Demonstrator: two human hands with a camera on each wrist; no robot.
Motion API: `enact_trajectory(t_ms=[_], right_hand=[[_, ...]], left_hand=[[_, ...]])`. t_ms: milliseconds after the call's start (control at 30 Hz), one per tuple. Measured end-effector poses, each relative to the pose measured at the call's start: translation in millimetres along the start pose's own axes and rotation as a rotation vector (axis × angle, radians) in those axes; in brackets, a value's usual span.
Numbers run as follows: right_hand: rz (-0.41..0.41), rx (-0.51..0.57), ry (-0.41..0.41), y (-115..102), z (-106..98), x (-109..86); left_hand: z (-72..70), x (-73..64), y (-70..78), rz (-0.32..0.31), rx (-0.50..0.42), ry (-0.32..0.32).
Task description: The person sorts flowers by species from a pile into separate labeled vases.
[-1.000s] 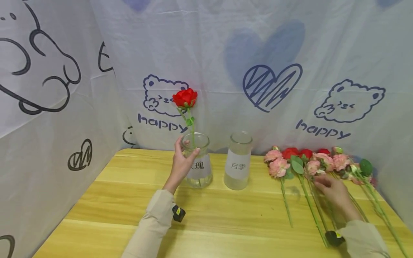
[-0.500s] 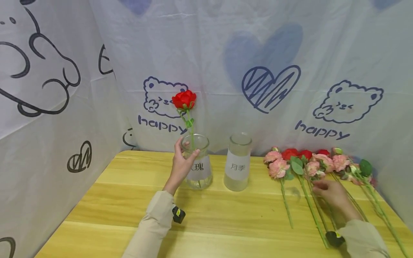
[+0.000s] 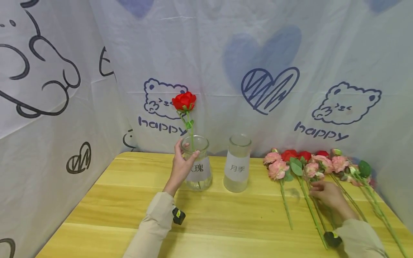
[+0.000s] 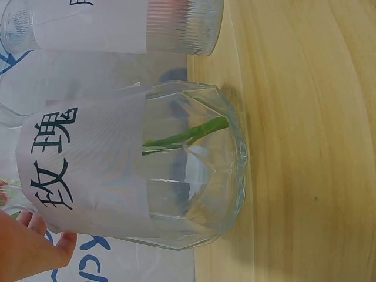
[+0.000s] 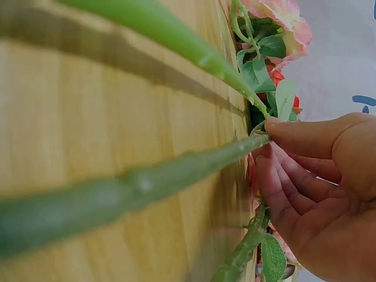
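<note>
Left grip (image 3: 181, 165) clasps the "玫瑰" vase (image 3: 200, 173) near the "月季" vase (image 3: 237, 168), right grip (image 3: 330, 194) pinching a stem (image 5: 197, 167).

Right of the vase (image 3: 199, 170) holding a rose (image 3: 184, 101) come a second vase (image 3: 237, 168), then flowers (image 3: 325, 165).

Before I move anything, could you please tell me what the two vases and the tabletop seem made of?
Left vase and right vase: likely glossy glass, see-through with rim highlights. Tabletop: smooth wood or wood-look laminate, by its streaky grain; which, I cannot tell.
</note>
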State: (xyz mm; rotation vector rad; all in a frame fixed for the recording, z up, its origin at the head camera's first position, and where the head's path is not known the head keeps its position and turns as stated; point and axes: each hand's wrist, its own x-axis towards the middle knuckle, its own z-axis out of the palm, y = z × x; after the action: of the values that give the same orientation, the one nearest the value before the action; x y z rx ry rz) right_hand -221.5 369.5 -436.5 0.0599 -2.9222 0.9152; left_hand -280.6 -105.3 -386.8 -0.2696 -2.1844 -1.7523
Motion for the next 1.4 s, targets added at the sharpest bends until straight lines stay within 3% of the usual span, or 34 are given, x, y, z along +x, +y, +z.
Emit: enact_trajectory(t_ms=[367,733,800,1000,1067,1133,1333,1400], right_hand=[[0.048,0.112,0.043,2,-1,-2.4],[0.112,0.264,0.027,-3,-5,-2.1],[0.119,0.322,0.026,-5,-5,-1.8],[0.130,0.507,0.022,-16,-9,-1.1],[0.134,0.542,0.021,-21,-12,-1.2],[0.139,0.559,0.021,-25,-14,-0.4],[0.147,0.654,0.010,-38,-18,2.9],[0.137,0.743,0.002,-41,-19,3.6]], left_hand=[[0.4,0.9,-1.7,0.005,0.001,0.001],[0.9,0.5,0.7,-0.006,-0.008,-0.003],[0.7,-0.7,5.2,-0.015,-0.011,-0.006],[-2.5,-16.6,42.5,-0.020,-0.012,-0.012],[-3.2,-19.3,47.9,-0.021,-0.013,-0.013],[-2.8,-16.5,41.3,-0.021,-0.011,-0.011],[0.0,0.0,1.5,-0.023,-0.003,-0.004],[0.0,0.2,0.9,-0.025,-0.002,-0.002]])
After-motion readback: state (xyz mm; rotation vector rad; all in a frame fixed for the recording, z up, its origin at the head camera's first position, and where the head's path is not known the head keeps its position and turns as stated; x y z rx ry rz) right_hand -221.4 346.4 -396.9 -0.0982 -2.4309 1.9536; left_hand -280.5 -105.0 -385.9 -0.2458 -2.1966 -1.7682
